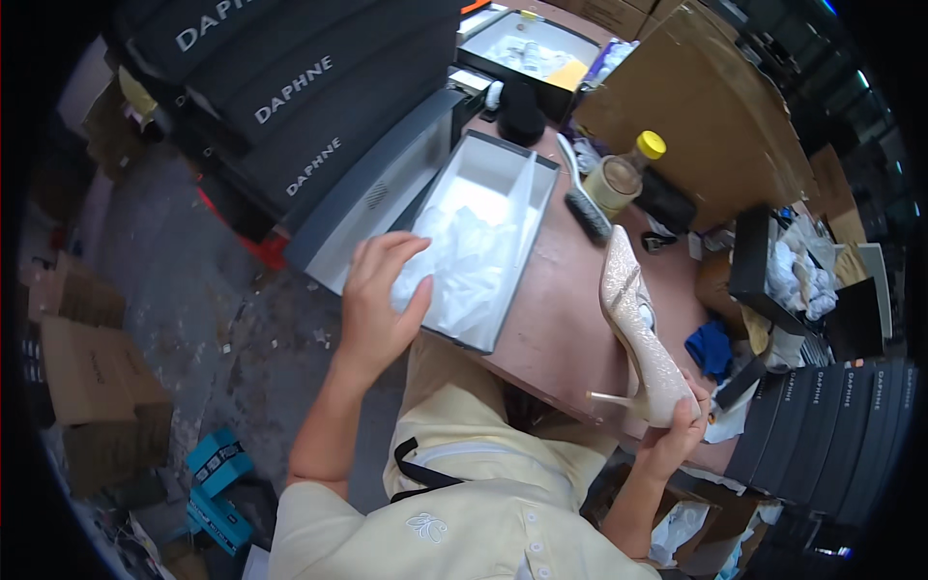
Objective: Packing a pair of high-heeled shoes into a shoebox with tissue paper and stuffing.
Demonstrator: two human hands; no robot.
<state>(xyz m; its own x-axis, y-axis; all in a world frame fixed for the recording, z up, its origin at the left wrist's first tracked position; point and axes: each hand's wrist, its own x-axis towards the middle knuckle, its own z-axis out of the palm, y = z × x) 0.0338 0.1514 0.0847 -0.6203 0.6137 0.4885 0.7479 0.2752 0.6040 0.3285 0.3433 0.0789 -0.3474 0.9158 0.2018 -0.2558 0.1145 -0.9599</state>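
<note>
Head view: the left hand (375, 295) is seen with fingers loosely spread, laid on the near corner of an open shoe box (512, 166), its fingertips touching the crumpled white tissue paper (464, 256) that lines the box. The box is set on the reddish-brown desk (556, 319), its near end reaching the desk's edge. The right hand (677, 425) is closed around the heel end of a glittery pale high-heeled shoe (633, 319), which is held above the desk's near edge with its pointed toe directed away from the person and its thin heel sticking out to the left. Beyond the shoe's toe, a black brush (585, 208) is laid on the desk just beside the box, and a bottle with a yellow cap (623, 174) is found next to it. A blue cloth (710, 348) is seen to the right of the shoe. Dark shoe boxes (290, 87) are stacked to the left of the open box, further dark boxes (841, 425) are lined up at the right, and cardboard cartons (92, 377) are scattered on the floor at the left
</note>
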